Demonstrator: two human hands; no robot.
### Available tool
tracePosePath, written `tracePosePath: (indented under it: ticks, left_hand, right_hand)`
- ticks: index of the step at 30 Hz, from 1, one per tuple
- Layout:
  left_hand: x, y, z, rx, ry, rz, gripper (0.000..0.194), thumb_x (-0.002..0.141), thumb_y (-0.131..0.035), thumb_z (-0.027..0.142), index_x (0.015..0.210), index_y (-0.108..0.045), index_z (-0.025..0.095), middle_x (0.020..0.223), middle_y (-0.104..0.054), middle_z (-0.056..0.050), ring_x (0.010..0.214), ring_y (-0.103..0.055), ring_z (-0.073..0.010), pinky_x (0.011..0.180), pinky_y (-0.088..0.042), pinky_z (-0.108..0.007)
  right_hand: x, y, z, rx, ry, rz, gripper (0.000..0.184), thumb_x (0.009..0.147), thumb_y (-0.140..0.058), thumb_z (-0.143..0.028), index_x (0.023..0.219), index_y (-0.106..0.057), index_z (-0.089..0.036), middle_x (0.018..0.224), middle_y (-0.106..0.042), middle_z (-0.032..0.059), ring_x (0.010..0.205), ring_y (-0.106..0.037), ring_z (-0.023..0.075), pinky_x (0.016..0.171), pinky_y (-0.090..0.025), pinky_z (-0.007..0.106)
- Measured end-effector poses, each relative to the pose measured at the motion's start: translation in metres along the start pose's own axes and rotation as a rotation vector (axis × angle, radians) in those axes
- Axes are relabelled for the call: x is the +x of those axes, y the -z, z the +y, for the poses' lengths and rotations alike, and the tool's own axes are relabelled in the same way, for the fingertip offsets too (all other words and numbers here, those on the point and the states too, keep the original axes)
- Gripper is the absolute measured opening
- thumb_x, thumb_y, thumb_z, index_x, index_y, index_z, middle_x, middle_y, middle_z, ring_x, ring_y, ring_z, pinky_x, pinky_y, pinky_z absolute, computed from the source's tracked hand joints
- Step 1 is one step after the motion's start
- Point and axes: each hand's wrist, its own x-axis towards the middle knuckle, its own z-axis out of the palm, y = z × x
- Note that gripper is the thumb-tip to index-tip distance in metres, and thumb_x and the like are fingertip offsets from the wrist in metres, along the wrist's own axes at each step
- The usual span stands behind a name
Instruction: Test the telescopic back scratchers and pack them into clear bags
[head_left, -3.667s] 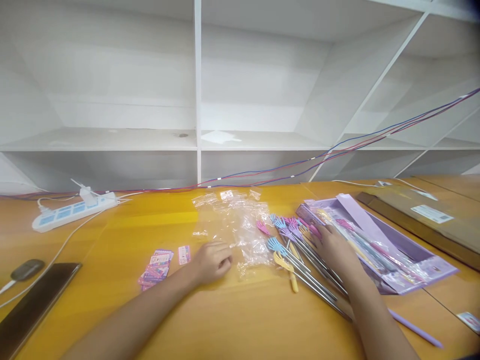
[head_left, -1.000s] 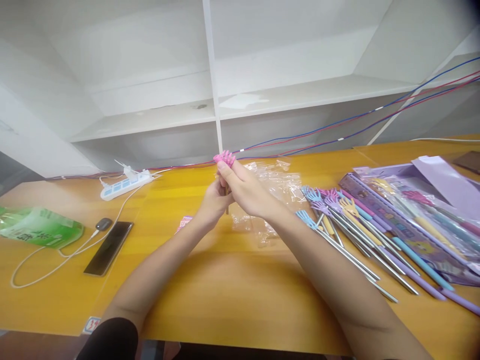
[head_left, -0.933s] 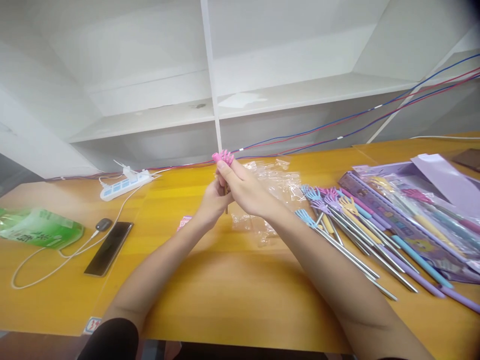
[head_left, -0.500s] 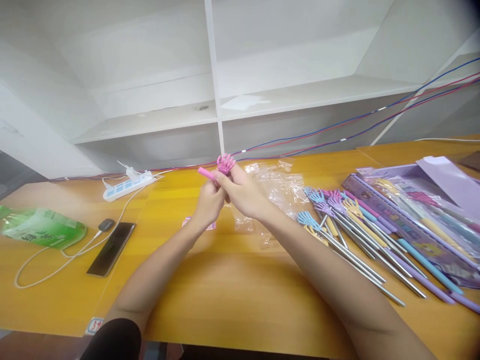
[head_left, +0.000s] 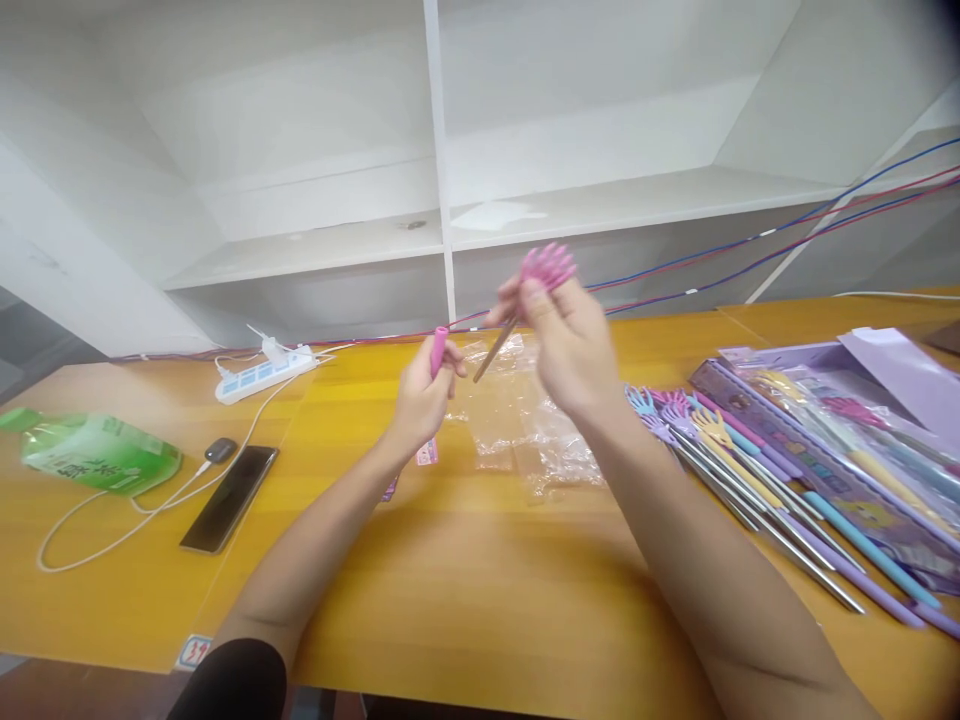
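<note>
My left hand (head_left: 425,392) is closed around a pink tubular handle (head_left: 439,350), whose round open end points up. In my right hand (head_left: 574,345) is a back scratcher head (head_left: 549,265), pink and hand-shaped, with a thin metal rod (head_left: 495,350) slanting down to the left from my fingers. The rod's lower end is apart from the pink handle. Beneath my hands, clear plastic bags (head_left: 517,420) lie crumpled on the table (head_left: 465,590). A small printed pink card (head_left: 427,453) is partly hidden by my left wrist.
Several back scratchers (head_left: 720,450) with metal rods lie at the right, beside a purple printed box (head_left: 795,430) of bagged ones. Leftward are a phone (head_left: 229,500), a green bottle (head_left: 101,452) and a white power strip (head_left: 266,375). Cables (head_left: 675,270) run along the back.
My hands have come apart. The right hand has lifted the pink head and rod up to the right, while the left keeps the handle, now turned upright.
</note>
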Motion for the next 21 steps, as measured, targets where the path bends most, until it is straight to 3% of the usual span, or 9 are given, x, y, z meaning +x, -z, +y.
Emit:
tracePosePath:
  ticks: [3, 5, 8, 10, 12, 14, 16, 18, 21]
  left_hand:
    - [-0.006, -0.003, -0.002, 0.196, 0.006, -0.194, 0.012, 0.099, -0.058, 0.03, 0.102, -0.065, 0.021, 0.082, -0.064, 0.0, 0.073, -0.054, -0.0141, 0.071, -0.042, -0.026]
    - [-0.013, -0.007, -0.001, 0.291, 0.031, -0.339, 0.025, 0.101, -0.062, 0.044, 0.092, -0.062, 0.02, 0.078, -0.057, 0.002, 0.073, -0.049, -0.0138, 0.069, -0.037, -0.026]
    - [-0.021, -0.014, -0.001, 0.338, 0.082, -0.496, 0.054, 0.104, -0.054, 0.065, 0.074, -0.048, 0.02, 0.069, -0.04, 0.005, 0.066, -0.037, -0.012, 0.065, -0.027, -0.027]
    - [-0.023, -0.016, 0.0, 0.356, 0.074, -0.527, 0.058, 0.105, -0.049, 0.066, 0.071, -0.042, 0.02, 0.067, -0.037, 0.005, 0.065, -0.035, -0.0117, 0.064, -0.025, -0.028]
    - [-0.024, -0.016, 0.0, 0.403, 0.028, -0.55, 0.055, 0.106, -0.051, 0.062, 0.072, -0.045, 0.02, 0.068, -0.043, 0.004, 0.066, -0.04, -0.0119, 0.065, -0.028, -0.028]
    - [-0.024, -0.014, 0.001, 0.456, -0.034, -0.609, 0.044, 0.108, -0.05, 0.054, 0.082, -0.059, 0.02, 0.076, -0.056, 0.002, 0.072, -0.051, -0.0137, 0.07, -0.035, -0.027]
    - [-0.023, -0.012, 0.003, 0.505, -0.081, -0.673, 0.038, 0.112, -0.043, 0.049, 0.107, -0.069, 0.021, 0.094, -0.07, -0.002, 0.086, -0.062, -0.0178, 0.08, -0.044, -0.028]
    - [-0.022, -0.011, 0.003, 0.535, -0.096, -0.694, 0.039, 0.114, -0.038, 0.045, 0.13, -0.066, 0.022, 0.119, -0.075, -0.008, 0.105, -0.068, -0.0224, 0.092, -0.049, -0.032]
    - [-0.021, -0.01, 0.003, 0.558, -0.076, -0.626, 0.038, 0.114, -0.037, 0.039, 0.135, -0.062, 0.02, 0.131, -0.074, -0.013, 0.116, -0.07, -0.0248, 0.099, -0.051, -0.035]
  right_hand:
    - [0.009, 0.019, -0.008, 0.286, 0.033, 0.06, 0.03, 0.104, -0.058, -0.056, 0.114, -0.063, -0.029, 0.088, -0.062, 0.0022, 0.078, -0.06, 0.0157, 0.076, -0.049, 0.034]
    - [0.013, 0.032, -0.016, 0.45, 0.044, 0.068, 0.029, 0.095, -0.068, -0.057, 0.1, -0.065, -0.03, 0.073, -0.049, -0.0003, 0.06, -0.043, 0.0128, 0.059, -0.038, 0.032]
    - [0.014, 0.047, -0.027, 0.597, 0.029, 0.02, 0.054, 0.084, -0.071, -0.075, 0.068, -0.055, -0.026, 0.057, -0.027, -0.0025, 0.05, -0.023, 0.0112, 0.05, -0.024, 0.034]
    - [0.015, 0.054, -0.03, 0.616, 0.021, -0.042, 0.072, 0.077, -0.069, -0.088, 0.055, -0.042, -0.025, 0.051, -0.016, -0.0034, 0.047, -0.019, 0.0108, 0.047, -0.02, 0.036]
    - [0.017, 0.059, -0.029, 0.647, 0.023, -0.095, 0.081, 0.071, -0.07, -0.093, 0.048, -0.033, -0.025, 0.046, -0.009, -0.004, 0.043, -0.017, 0.0101, 0.045, -0.017, 0.037]
    - [0.019, 0.062, -0.028, 0.724, 0.032, -0.11, 0.082, 0.068, -0.076, -0.087, 0.046, -0.027, -0.025, 0.042, -0.006, -0.0045, 0.041, -0.015, 0.0094, 0.043, -0.014, 0.037]
    - [0.021, 0.063, -0.028, 0.811, 0.058, -0.108, 0.081, 0.066, -0.083, -0.074, 0.045, -0.022, -0.025, 0.041, -0.005, -0.0056, 0.038, -0.013, 0.0084, 0.042, -0.011, 0.035]
    - [0.02, 0.063, -0.031, 0.864, 0.079, -0.126, 0.078, 0.066, -0.086, -0.059, 0.047, -0.019, -0.024, 0.041, -0.007, -0.0075, 0.036, -0.012, 0.0071, 0.04, -0.01, 0.033]
    - [0.016, 0.064, -0.038, 0.945, 0.088, -0.169, 0.072, 0.07, -0.085, -0.038, 0.05, -0.018, -0.024, 0.04, -0.015, -0.0098, 0.035, -0.012, 0.0057, 0.038, -0.014, 0.03]
